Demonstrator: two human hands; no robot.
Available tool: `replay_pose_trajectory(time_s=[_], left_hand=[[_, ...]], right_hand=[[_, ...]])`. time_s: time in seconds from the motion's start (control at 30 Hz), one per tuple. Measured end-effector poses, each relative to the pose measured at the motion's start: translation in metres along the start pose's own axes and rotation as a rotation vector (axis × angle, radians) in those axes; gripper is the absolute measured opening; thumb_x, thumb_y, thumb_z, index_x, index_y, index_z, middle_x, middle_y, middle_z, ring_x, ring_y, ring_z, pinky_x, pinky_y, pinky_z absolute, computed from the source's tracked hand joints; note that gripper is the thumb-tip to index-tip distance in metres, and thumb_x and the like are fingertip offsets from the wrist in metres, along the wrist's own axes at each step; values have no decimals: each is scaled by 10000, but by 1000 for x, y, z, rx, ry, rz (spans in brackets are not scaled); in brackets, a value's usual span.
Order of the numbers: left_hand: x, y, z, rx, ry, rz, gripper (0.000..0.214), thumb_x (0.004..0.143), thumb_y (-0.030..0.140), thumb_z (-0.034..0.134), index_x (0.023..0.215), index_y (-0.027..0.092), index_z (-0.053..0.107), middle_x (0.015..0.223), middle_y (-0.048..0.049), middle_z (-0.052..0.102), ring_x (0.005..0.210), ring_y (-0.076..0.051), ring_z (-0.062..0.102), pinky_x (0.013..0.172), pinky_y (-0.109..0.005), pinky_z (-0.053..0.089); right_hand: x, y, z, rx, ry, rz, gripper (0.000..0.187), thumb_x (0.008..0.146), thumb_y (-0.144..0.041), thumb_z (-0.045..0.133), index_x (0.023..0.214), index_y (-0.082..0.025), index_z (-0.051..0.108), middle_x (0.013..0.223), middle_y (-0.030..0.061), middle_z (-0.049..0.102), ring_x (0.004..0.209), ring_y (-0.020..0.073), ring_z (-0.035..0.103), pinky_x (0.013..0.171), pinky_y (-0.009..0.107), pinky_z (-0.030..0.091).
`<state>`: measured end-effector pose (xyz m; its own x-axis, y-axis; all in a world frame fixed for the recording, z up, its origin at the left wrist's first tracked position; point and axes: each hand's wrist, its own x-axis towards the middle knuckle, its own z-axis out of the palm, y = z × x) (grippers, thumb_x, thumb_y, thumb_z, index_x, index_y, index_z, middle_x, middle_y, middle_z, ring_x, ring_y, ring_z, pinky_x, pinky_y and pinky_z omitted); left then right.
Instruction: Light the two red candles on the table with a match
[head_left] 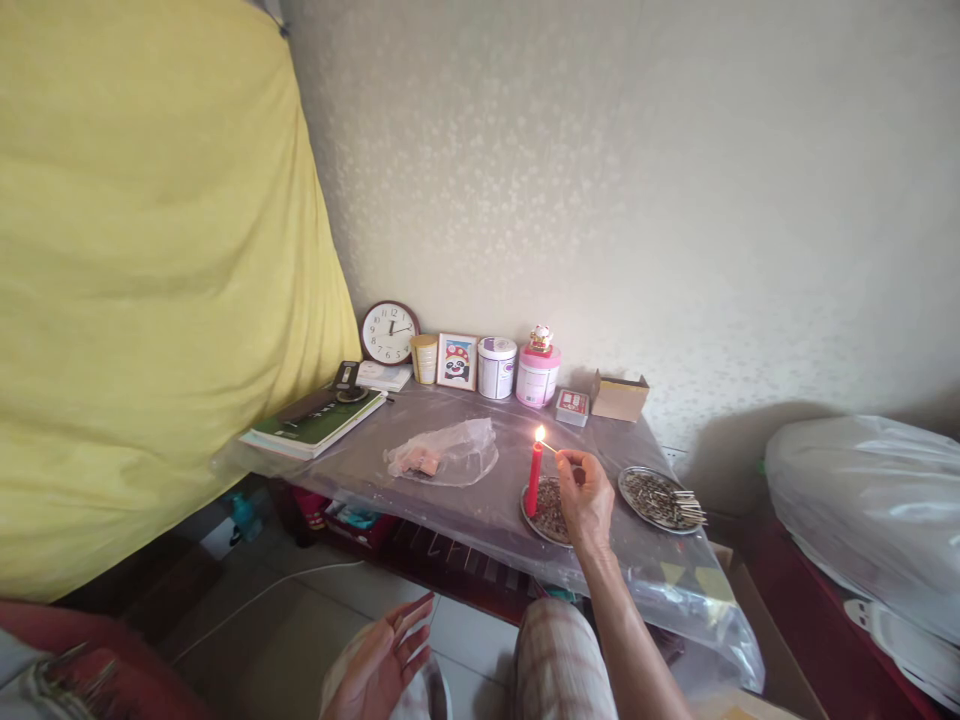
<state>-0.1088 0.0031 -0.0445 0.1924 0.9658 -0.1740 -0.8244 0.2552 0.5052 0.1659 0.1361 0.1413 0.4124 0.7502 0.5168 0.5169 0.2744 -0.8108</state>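
Note:
A red candle (534, 480) stands upright on a round metal plate (564, 541) strewn with small brown bits. My right hand (586, 498) pinches a thin matchstick (549, 447), its tip reaching to the candle's top, where a flame (540, 434) burns. Whether candle, match or both feed the flame, I cannot tell. Low in the view, my left hand (386, 660) is held above my lap with its fingers apart and nothing in it. To the right lies a second plate (628, 492) with more brown bits and several matchsticks (688, 508) at its edge.
Clear plastic covers the table (465, 510). On it lie a crumpled plastic bag (461, 455) and a book (315, 425). Along the wall stand a clock (390, 333), a framed panda picture (457, 362), tubs (496, 370) and an open cardboard box (619, 398). A yellow curtain (165, 250) hangs left.

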Motion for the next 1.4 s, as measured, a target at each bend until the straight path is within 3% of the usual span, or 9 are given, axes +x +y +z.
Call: replay_pose_trajectory(time_s=[0.7,0.87,1.03,1.27,1.4], left_hand=[[-1,-1,-4,42,23,19,369,787,347,795,1120,190,769,1264,-135,736,1006,-276,693,896,-387,567],[-3,-2,-2,39,53,27,390,777,358,802,1118,172,770,1245,-146,744,998,-281,691,888,-391,571],[-3,-1,-1,57,75,29,408,745,369,826,1098,170,778,1238,-147,748,1000,-291,683,875,-395,574],[-5,1,6,85,118,16,440,714,408,841,1080,170,786,1232,-123,754,999,-285,668,893,-390,567],[-6,1,9,114,122,15,468,694,442,844,1074,175,791,1222,-121,759,997,-285,665,900,-384,558]], right_hand=[[-1,-10,-14,49,5,16,373,822,-520,551,839,-176,692,765,60,703,649,196,587,655,315,453],[3,-12,-31,158,66,72,386,801,-550,620,851,-173,688,728,33,674,648,177,570,615,284,433],[8,-7,-55,226,136,126,406,753,-571,677,831,-172,684,606,-15,605,521,133,489,512,254,376],[6,14,-83,170,206,180,422,720,-581,692,812,-169,692,622,-4,623,496,118,455,475,244,356],[0,31,-90,129,200,187,444,731,-591,682,825,-159,711,594,5,632,505,139,502,484,253,387]])
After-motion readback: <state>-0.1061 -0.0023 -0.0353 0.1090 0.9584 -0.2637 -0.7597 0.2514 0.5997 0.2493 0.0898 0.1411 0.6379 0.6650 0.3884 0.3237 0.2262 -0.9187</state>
